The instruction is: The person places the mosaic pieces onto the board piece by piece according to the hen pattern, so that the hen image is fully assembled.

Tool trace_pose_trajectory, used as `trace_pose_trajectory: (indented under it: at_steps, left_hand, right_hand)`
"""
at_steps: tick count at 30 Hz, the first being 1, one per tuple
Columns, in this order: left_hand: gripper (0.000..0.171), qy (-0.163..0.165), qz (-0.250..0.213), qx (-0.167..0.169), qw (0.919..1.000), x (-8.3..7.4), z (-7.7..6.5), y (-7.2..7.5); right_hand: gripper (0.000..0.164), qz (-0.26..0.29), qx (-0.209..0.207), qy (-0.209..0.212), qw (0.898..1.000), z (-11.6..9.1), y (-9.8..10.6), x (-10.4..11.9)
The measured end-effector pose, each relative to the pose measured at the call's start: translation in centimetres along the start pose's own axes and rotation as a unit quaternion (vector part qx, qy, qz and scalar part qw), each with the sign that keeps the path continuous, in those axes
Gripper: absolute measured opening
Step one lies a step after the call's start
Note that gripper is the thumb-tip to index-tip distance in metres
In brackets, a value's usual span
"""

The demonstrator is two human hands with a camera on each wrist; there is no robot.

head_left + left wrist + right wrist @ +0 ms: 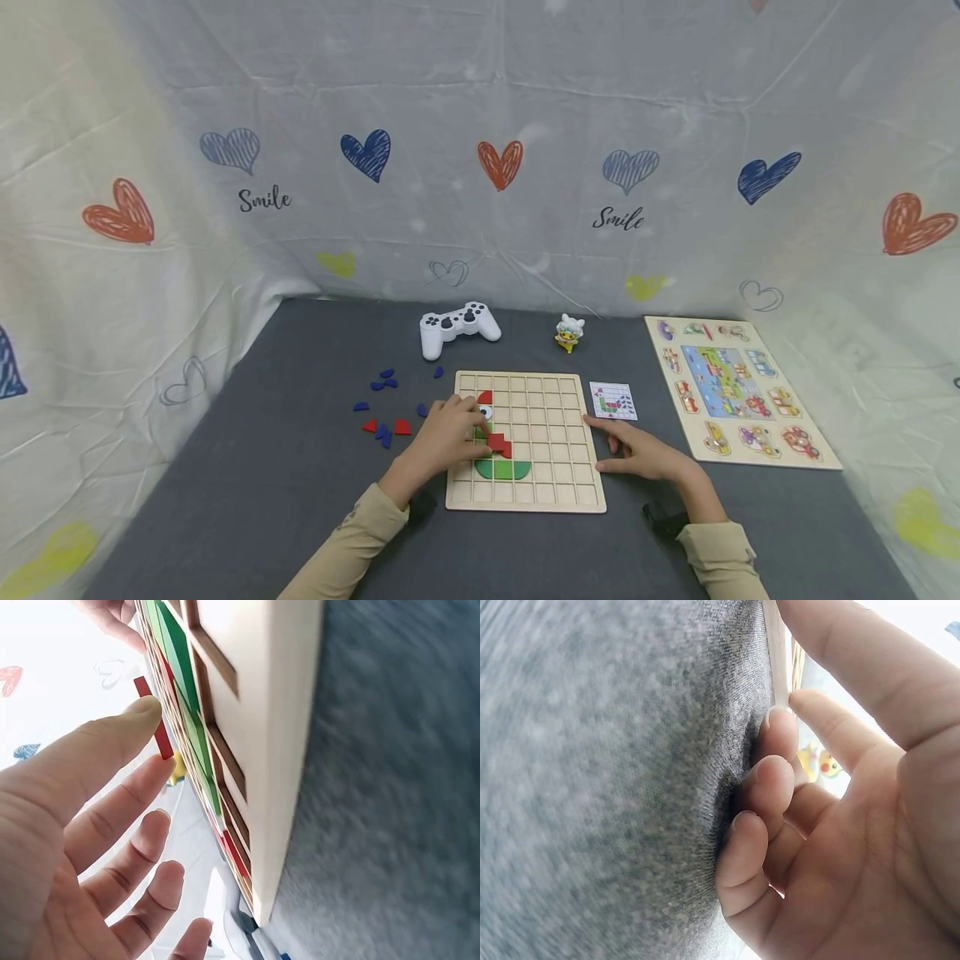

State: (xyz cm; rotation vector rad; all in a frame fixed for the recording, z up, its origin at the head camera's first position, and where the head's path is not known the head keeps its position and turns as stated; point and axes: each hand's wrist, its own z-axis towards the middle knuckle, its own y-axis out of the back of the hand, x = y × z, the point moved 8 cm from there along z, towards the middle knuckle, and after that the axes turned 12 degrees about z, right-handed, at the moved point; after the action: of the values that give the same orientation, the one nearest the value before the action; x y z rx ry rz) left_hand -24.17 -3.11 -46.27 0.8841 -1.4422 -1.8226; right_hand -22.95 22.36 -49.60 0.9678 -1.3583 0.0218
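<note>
- The left hand pinches a red square between thumb and index finger, its other fingers apart; the square is just above the grid board, not seated.
- The right hand is at the board's right edge, thumb and index finger spread, the rest loosely bent, seemingly steadying it.
- Placing the square appears in hand; next calls for aligning it with a cell and lowering it flat.
- Green pieces sit in the board; blue pieces lie left on the bench.
</note>
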Motion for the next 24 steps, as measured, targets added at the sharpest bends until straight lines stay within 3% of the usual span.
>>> trace_pose_trajectory:
  at_steps: [24]
  left_hand:
    - [0.019,-0.026,0.021,0.04,0.9986,-3.5,1.8,-0.9]
  right_hand:
    - [0.074,0.003,0.0,-0.002,1.0,0.0,0.0,-0.2]
